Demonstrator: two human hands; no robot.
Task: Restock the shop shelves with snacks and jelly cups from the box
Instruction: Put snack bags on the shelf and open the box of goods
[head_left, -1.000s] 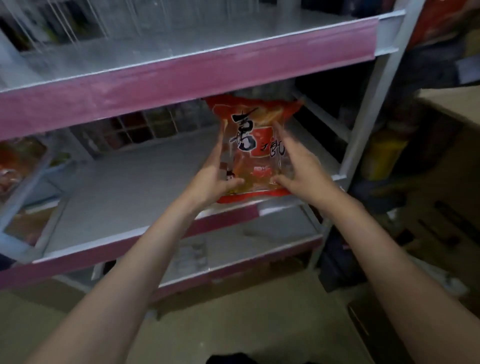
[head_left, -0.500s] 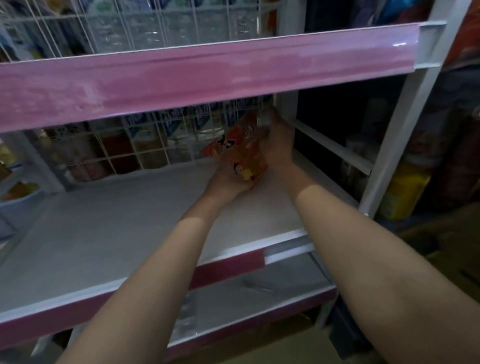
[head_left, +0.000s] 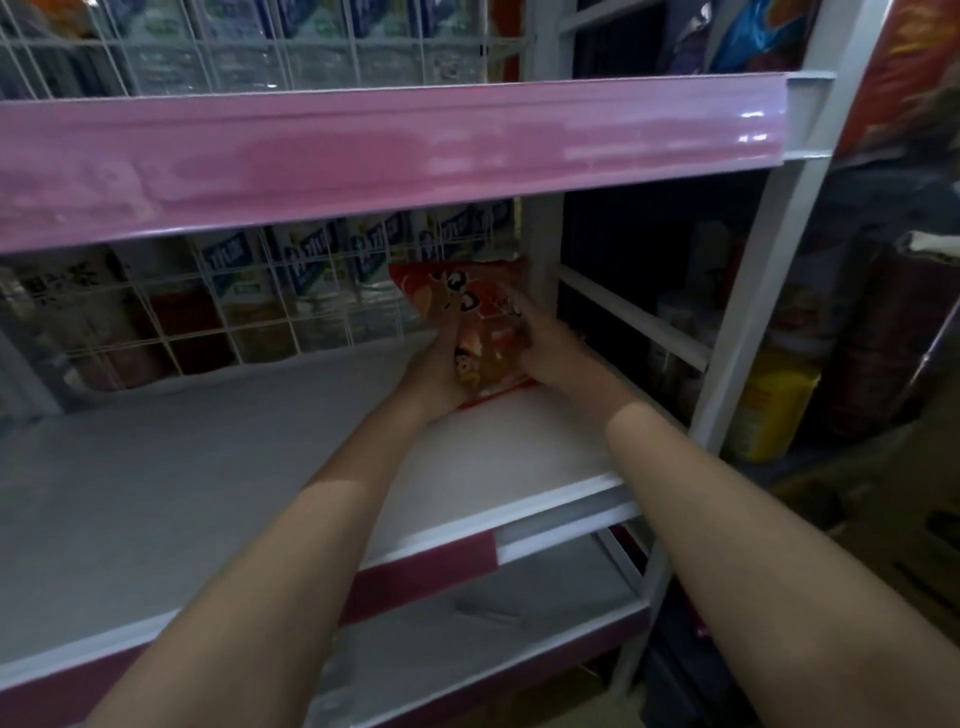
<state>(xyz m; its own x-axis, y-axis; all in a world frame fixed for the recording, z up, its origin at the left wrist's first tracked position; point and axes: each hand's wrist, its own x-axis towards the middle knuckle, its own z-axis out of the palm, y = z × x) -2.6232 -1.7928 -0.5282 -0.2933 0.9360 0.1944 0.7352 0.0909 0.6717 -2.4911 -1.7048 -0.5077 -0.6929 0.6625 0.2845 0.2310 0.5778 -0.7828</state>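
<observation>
At the back right of the middle shelf (head_left: 260, 467), left hand (head_left: 434, 371) and right hand (head_left: 550, 345) grip the snack bag (head_left: 478, 317), fingers curled round its sides. Placement under way; release follows once it stands steady.

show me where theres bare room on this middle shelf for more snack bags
The middle shelf lies bare from the snack bag leftward, between the wire grid back and the front lip. The back right corner is crowded: both hands, left and right, hold the bag there.

hands (head_left: 441, 364) holding snack bag (head_left: 467, 306), shelf (head_left: 208, 467)
</observation>
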